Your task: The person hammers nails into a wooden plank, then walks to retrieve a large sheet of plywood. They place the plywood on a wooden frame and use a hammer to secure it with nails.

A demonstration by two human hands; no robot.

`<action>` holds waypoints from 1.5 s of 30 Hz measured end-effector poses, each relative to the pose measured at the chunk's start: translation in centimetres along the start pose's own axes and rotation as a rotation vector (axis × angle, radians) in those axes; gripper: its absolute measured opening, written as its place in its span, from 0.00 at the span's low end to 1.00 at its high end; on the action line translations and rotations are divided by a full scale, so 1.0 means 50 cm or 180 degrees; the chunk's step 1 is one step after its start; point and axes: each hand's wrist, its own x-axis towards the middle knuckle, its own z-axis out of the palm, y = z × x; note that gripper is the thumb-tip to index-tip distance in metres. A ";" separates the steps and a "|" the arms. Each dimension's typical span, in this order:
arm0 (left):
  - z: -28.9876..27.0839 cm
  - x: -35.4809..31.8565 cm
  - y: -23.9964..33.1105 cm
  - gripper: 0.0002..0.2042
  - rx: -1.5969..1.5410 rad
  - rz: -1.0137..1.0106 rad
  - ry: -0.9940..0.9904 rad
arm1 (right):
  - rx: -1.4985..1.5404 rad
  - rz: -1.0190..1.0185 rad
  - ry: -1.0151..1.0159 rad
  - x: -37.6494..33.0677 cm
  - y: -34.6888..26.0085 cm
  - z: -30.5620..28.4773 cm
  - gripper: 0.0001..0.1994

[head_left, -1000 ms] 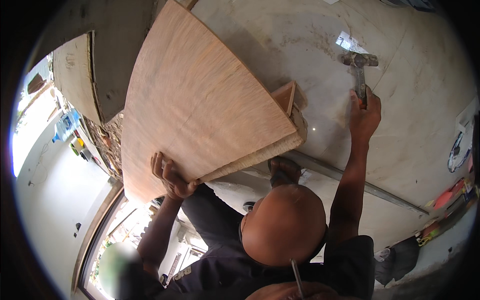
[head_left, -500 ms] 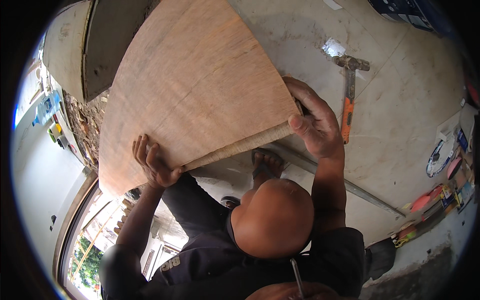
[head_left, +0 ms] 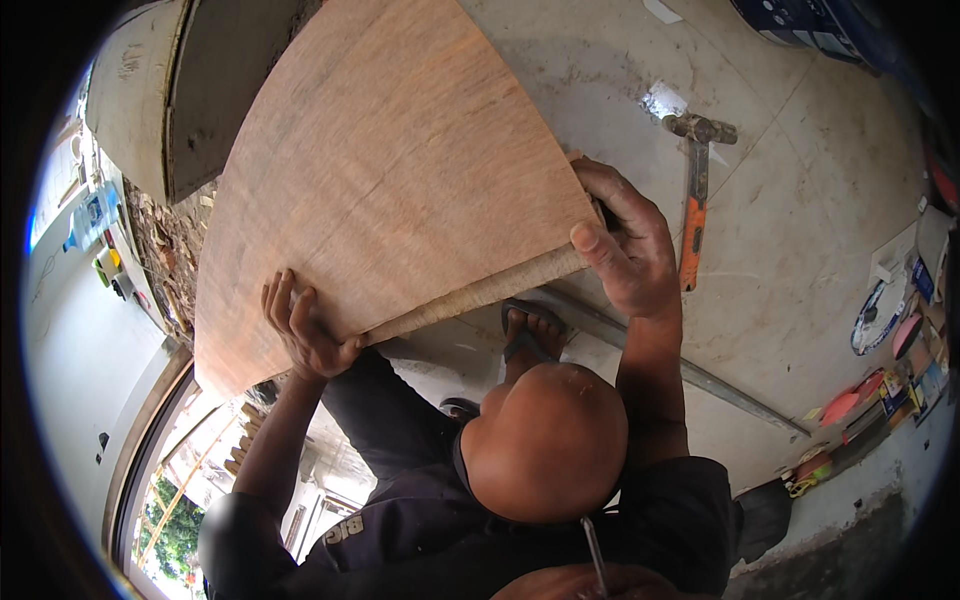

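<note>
- I hold a large plywood sheet (head_left: 390, 170) by its near edge, one hand at each end of that edge, well apart from each other.
- My left hand (head_left: 300, 325) is clamped on the near left part of the edge, fingers spread on the top face.
- My right hand (head_left: 625, 240) grips the near right corner, thumb on top, fingers wrapped under.
- The sheet stretches away from me above the concrete floor (head_left: 800, 260), covering most of the upper left.
- A hammer (head_left: 695, 190) with an orange handle lies on the floor just right of my right hand.
- A long metal bar (head_left: 700, 375) lies on the floor beneath my right forearm.
- Flat colourful packages (head_left: 900, 340), round blue-white and pink-orange ones, line the right wall.
- A small white paper scrap (head_left: 662, 100) lies near the hammer's head.
</note>
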 end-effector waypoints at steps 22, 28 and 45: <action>-0.006 -0.001 -0.005 0.42 0.0067 -0.0038 -0.0114 | -0.0141 -0.0088 0.0115 0.002 0.004 0.004 0.18; -0.002 -0.005 -0.006 0.41 0.0012 -0.0054 -0.0108 | -0.0098 -0.0028 0.0135 0.003 0.002 0.006 0.18; -0.016 -0.005 0.004 0.34 0.0029 -0.0070 -0.0050 | -0.2350 0.0547 0.0738 -0.005 -0.123 0.041 0.28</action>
